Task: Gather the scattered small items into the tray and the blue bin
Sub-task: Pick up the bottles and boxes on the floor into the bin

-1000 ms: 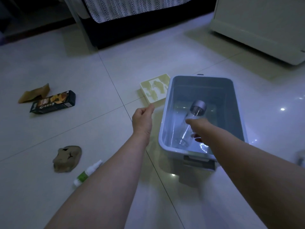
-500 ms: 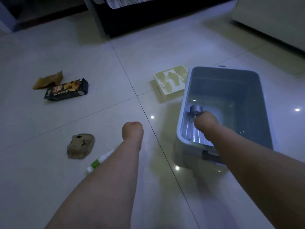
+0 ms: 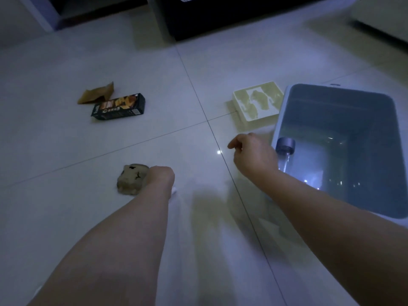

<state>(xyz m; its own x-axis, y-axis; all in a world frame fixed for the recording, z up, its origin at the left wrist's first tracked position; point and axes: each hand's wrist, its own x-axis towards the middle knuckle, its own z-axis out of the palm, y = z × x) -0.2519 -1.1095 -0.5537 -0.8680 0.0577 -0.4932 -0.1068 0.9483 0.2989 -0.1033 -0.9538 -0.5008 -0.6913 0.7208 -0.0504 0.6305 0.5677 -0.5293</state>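
The blue bin [image 3: 279, 120] stands on the floor at the right, with a clear bottle [image 3: 285, 149] with a grey cap leaning inside its near left corner. A cream tray [image 3: 239, 111] lies just beyond the bin's left side. My right hand [image 3: 254, 155] hovers left of the bin's rim, fingers loosely bent and holding nothing. My left hand [image 3: 159, 180] is low at the right edge of a tan plush item [image 3: 129, 182], its fingers curled under and hidden. A white spray bottle tip [image 3: 174, 191] peeks out beside my left wrist.
A black snack box [image 3: 118, 106] and a brown paper packet [image 3: 96, 96] lie on the tiles at the far left. Dark furniture [image 3: 220, 16] runs along the back. A pale cabinet edge [image 3: 379, 21] sits at the back right.
My right hand has let go of the bottle and come out of the bin to the left. My left hand has dropped toward the plush item and spray bottle. The view has shifted left.
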